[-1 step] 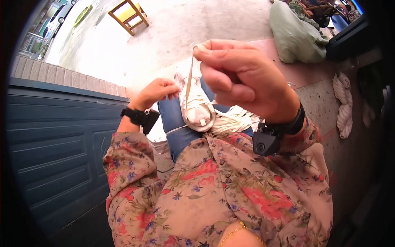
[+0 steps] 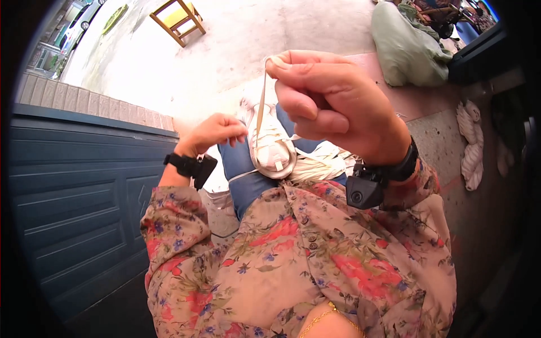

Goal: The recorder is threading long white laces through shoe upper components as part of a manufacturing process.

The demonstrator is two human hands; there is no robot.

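Observation:
My right hand (image 2: 332, 107) is raised close to the camera, thumb and fingers shut on a pale flat strand (image 2: 260, 96). The strand drops straight down and loops around a white shoe (image 2: 273, 149) on my crossed, blue-jeaned leg (image 2: 242, 174). My left hand (image 2: 211, 134) sits at the shoe's far left side, fingertips pinched on a white bit of the same strand. A bundle of pale fibre (image 2: 321, 163) lies on my lap just right of the shoe. Both wrists carry black strapped devices.
A dark blue panelled door (image 2: 73, 191) fills the left, with a brick ledge (image 2: 96, 104) above it. On the bright concrete beyond stand a wooden stool with a yellow seat (image 2: 177, 19) and a green sack (image 2: 406, 50). Pale yarn skeins (image 2: 470, 143) lie at right.

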